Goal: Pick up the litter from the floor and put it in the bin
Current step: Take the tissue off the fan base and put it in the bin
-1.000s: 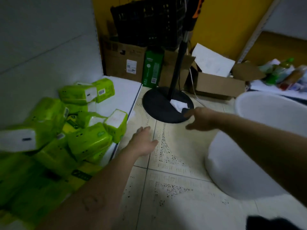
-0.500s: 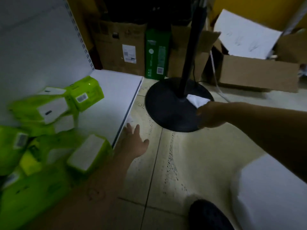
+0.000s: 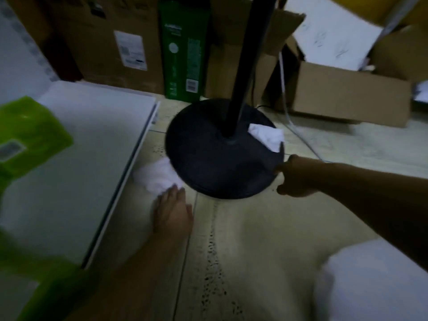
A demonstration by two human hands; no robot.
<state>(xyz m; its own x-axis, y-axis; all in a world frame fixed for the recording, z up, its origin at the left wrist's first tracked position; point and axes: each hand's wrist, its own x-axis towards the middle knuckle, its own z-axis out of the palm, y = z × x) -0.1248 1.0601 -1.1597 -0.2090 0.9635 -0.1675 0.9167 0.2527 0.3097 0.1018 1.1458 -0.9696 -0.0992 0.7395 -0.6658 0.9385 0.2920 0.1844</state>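
Two pieces of litter show. One crumpled white tissue (image 3: 267, 136) lies on the right side of the black round fan base (image 3: 208, 158), just beside the pole. A second, larger white crumpled tissue (image 3: 157, 176) lies on the tiled floor, tucked against the base's left edge, beside the low white shelf. The white bin (image 3: 375, 281) sits at lower right, only partly visible.
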